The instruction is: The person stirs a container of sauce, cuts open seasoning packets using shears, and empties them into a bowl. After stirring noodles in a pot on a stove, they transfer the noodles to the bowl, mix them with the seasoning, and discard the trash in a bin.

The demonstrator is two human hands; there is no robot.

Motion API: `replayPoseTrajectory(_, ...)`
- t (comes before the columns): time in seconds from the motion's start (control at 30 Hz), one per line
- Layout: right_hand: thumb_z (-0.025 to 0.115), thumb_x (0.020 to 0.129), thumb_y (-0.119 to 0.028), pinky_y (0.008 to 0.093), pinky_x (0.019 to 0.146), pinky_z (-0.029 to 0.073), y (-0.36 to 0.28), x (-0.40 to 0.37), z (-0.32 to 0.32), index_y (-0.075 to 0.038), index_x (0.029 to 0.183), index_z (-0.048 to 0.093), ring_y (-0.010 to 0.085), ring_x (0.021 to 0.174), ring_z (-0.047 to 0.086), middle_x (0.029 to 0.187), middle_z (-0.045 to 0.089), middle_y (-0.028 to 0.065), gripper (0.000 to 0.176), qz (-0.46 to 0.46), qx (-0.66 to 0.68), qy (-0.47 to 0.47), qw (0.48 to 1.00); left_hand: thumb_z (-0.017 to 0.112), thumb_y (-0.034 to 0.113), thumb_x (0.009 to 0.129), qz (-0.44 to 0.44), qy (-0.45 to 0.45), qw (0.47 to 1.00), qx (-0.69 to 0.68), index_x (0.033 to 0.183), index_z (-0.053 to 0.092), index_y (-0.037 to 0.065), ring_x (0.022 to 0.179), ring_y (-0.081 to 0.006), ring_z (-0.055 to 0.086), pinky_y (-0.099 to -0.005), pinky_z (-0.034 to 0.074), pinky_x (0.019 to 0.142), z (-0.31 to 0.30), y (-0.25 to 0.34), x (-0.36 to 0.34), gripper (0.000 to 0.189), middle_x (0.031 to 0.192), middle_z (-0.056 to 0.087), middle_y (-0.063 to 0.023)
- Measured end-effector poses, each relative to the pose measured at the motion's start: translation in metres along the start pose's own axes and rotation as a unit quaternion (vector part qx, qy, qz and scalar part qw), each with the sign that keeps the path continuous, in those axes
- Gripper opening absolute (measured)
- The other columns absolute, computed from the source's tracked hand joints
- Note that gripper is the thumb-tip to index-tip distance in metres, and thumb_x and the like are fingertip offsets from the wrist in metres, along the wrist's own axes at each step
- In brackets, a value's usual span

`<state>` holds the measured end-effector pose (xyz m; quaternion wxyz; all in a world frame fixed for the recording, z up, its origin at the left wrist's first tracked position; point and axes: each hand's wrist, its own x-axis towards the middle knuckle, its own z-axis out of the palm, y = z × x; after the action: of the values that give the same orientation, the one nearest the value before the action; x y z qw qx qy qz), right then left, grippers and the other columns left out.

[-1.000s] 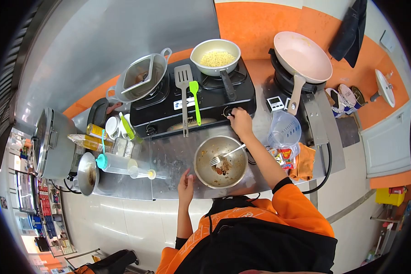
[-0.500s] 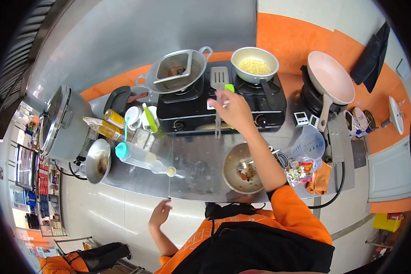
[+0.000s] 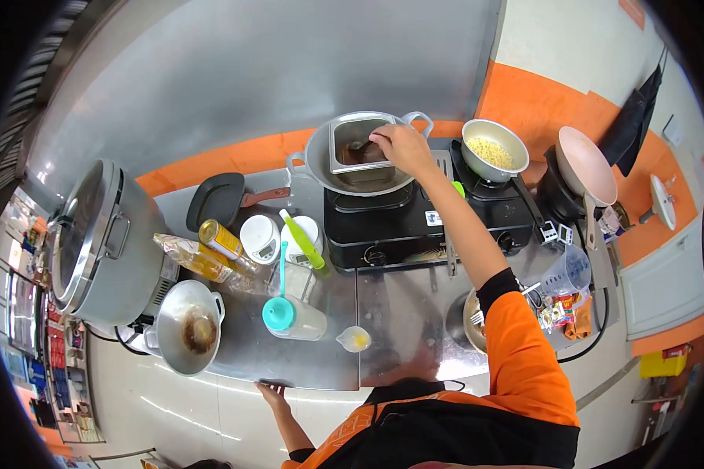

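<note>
Evidently, the right hand (image 3: 403, 148) is placed at the right side of an open, straight-sided stainless-steel container (image 3: 360, 166), with thumb and fingers drawn close together. Whether the rim or something among the dark brown contents (image 3: 352, 152) is pinched cannot be told, as that spot is partly covered by the hand itself. Most of the container is spread to the left of this grip, its near rim running roughly crosswise, and it is set inside a wide, round, grey metal pot (image 3: 317, 160) with two loop handles. One handle (image 3: 419, 121) is found just beyond the grip, on its right. The pot is carried by the left burner of a black two-burner stove (image 3: 340, 234), directly below the hand.

By the right hand the container is much more closely approached; the left hand (image 3: 272, 395) is held well apart, low at the front edge of the steel counter (image 3: 391, 344), fingers spread and nothing grasped. To the right of the grip, a cream-coloured saucepan (image 3: 477, 164) of small pale-yellow pieces (image 3: 489, 152) is seated on the other burner. Nearer the body, a shiny steel mixing bowl (image 3: 475, 332) is partly hidden by the right arm.
</note>
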<state>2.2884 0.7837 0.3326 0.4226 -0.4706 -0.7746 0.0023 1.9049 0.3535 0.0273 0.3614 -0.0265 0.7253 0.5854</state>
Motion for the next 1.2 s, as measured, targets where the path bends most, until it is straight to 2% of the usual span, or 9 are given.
replayPoseTrajectory(0.07,0.054,0.084,-0.026,0.0416,0.062,0.045,-0.018,0.005,-0.012,-0.005,0.084,0.065,0.0324,0.071,0.059,0.072,0.062,0.0132,0.023,0.041,0.029,-0.039,0.998,0.02,0.05,0.093,0.001,0.062,0.998,-0.017,0.13,0.03,-0.005,0.105,-0.0302,0.047,-0.0373,0.036,0.091,0.029,0.012,-0.005,0.067,0.126,0.043,-0.0211)
replayPoseTrajectory(0.2,0.055,0.083,-0.025,0.0411,0.06,0.044,-0.026,0.008,-0.028,-0.004,0.084,0.065,0.0326,0.069,0.059,0.071,0.061,0.0143,0.023,0.056,0.0,-0.078,0.995,0.015,0.041,0.096,0.152,0.207,0.963,0.076,0.107,0.043,-0.02,0.099,-0.0409,0.047,-0.0437,0.035,0.091,0.055,0.007,-0.006,0.068,0.111,0.046,-0.0358)
replayPoseTrajectory(0.37,0.056,0.082,-0.023,0.0392,0.058,0.044,-0.037,0.008,-0.051,-0.004,0.083,0.064,0.032,0.067,0.059,0.069,0.06,0.0145,0.02,0.004,-0.146,-0.067,0.987,0.019,0.038,0.096,0.138,0.223,0.962,0.075,0.114,0.041,-0.019,0.103,-0.0398,0.046,-0.0411,0.034,0.092,0.059,0.011,-0.012,0.063,0.116,0.044,-0.0351)
replayPoseTrajectory(0.5,0.056,0.084,-0.019,0.0367,0.055,0.043,-0.016,0.003,-0.033,-0.003,0.089,0.061,0.0293,0.057,0.056,0.066,0.058,0.0141,0.018,-0.041,-0.137,-0.019,0.99,0.019,0.04,0.096,0.148,0.24,0.955,0.094,0.114,0.041,-0.016,0.105,-0.0401,0.044,-0.0423,0.034,0.093,0.062,0.015,-0.016,0.063,0.117,0.043,-0.0337)
replayPoseTrajectory(0.7,0.053,0.089,-0.023,0.0234,0.05,0.038,0.005,0.0,-0.01,-0.002,0.096,0.063,0.0083,0.052,0.047,0.063,0.057,0.0027,0.024,0.156,0.088,-0.055,0.982,0.019,0.04,0.096,0.152,0.238,0.955,0.093,0.115,0.04,-0.015,0.108,-0.0393,0.043,-0.0424,0.033,0.096,0.062,0.016,-0.017,0.062,0.117,0.042,-0.0326)
replayPoseTrajectory(0.8,0.052,0.09,-0.022,0.0212,0.049,0.037,-0.002,0.002,-0.016,-0.001,0.095,0.063,0.0056,0.052,0.044,0.063,0.055,0.0001,0.024,0.169,0.123,-0.074,0.975,0.019,0.04,0.096,0.158,0.24,0.954,0.085,0.117,0.039,-0.015,0.109,-0.039,0.043,-0.042,0.033,0.097,0.064,0.017,-0.018,0.062,0.119,0.041,-0.0324)
replayPoseTrajectory(1.03,0.054,0.086,-0.024,0.032,0.051,0.041,-0.025,0.013,-0.04,-0.004,0.088,0.064,0.0183,0.051,0.053,0.061,0.058,0.0099,0.022,0.04,-0.118,-0.062,0.99,0.021,0.035,0.097,0.155,0.234,0.956,0.089,0.119,0.038,-0.017,0.112,-0.0395,0.042,-0.0406,0.031,0.099,0.063,0.02,-0.02,0.059,0.122,0.04,-0.034)
replayPoseTrajectory(1.13,0.054,0.086,-0.025,0.0331,0.053,0.043,-0.009,0.009,-0.027,-0.003,0.09,0.064,0.0194,0.052,0.055,0.067,0.062,0.0106,0.024,0.004,-0.122,-0.042,0.992,0.02,0.037,0.096,0.139,0.232,0.958,0.093,0.118,0.038,-0.018,0.11,-0.0412,0.043,-0.0417,0.033,0.097,0.061,0.017,-0.016,0.062,0.121,0.04,-0.0355)
replayPoseTrajectory(1.2,0.054,0.086,-0.024,0.0309,0.053,0.043,-0.002,0.007,-0.02,-0.002,0.091,0.064,0.0171,0.052,0.054,0.068,0.063,0.0093,0.025,0.068,-0.02,-0.071,0.995,0.019,0.038,0.096,0.151,0.233,0.956,0.097,0.118,0.038,-0.019,0.109,-0.0421,0.043,-0.0423,0.034,0.096,0.059,0.01,-0.01,0.064,0.12,0.04,-0.0362)
